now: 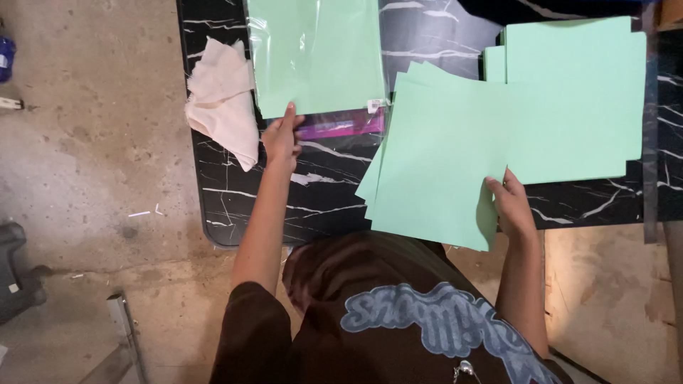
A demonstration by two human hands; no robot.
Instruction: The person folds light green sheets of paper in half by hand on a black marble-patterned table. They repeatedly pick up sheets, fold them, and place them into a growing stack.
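My left hand (pixel 282 136) rests on the near edge of a clear plastic pack of mint-green paper (pixel 316 53) that lies on the black marbled table (pixel 235 206). A purple strip (pixel 341 124) shows at the pack's bottom edge. My right hand (pixel 511 205) grips the lower right corner of a few loose mint-green sheets (pixel 437 163), held fanned over the table's front edge. Behind them lies a stack of the same green paper (pixel 569 99) at the right.
A crumpled cream cloth (pixel 224 99) hangs over the table's left edge. Bare concrete floor (pixel 92 163) spreads to the left, with a dark grey object (pixel 18 274) at the far left and a metal bar (pixel 124 323) near my body.
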